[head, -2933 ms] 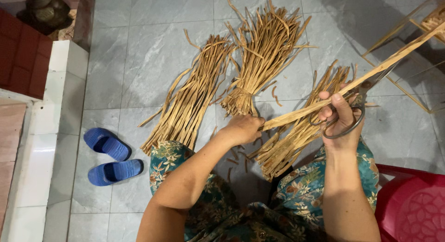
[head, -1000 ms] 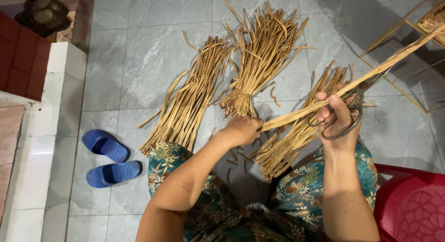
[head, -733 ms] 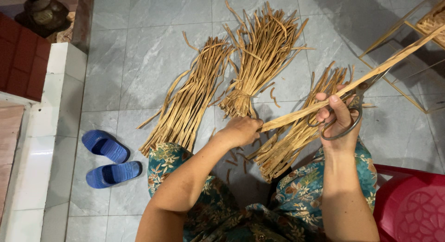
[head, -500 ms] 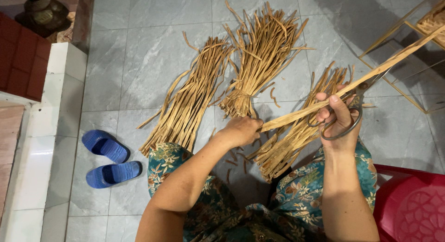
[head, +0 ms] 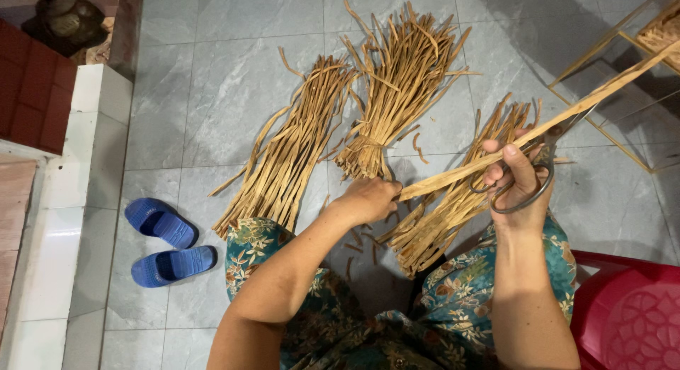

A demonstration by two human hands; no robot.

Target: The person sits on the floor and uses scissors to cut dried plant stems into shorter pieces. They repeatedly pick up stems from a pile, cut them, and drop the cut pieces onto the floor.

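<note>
My left hand (head: 370, 200) pinches the near end of a long tan fibre strip (head: 567, 115) that runs up and to the right. My right hand (head: 517, 182) holds metal scissors (head: 528, 186), fingers through the handles, with the blades against the strip. Three bundles of dried tan strips lie on the grey tile floor ahead of my knees: a left bundle (head: 294, 150), a tied middle bundle (head: 397, 86) and a right bundle (head: 453, 207) partly under my right hand.
A pair of blue slippers (head: 166, 239) sits on the floor at the left beside a white tiled step (head: 78, 200). A red plastic stool (head: 630, 317) is at the lower right. A thin wooden frame (head: 623, 37) stands at the upper right. Short offcuts litter the floor between my knees.
Almost nothing differs; both hands keep the same grip on the strip and scissors, with only a slight shift of the right hand.
</note>
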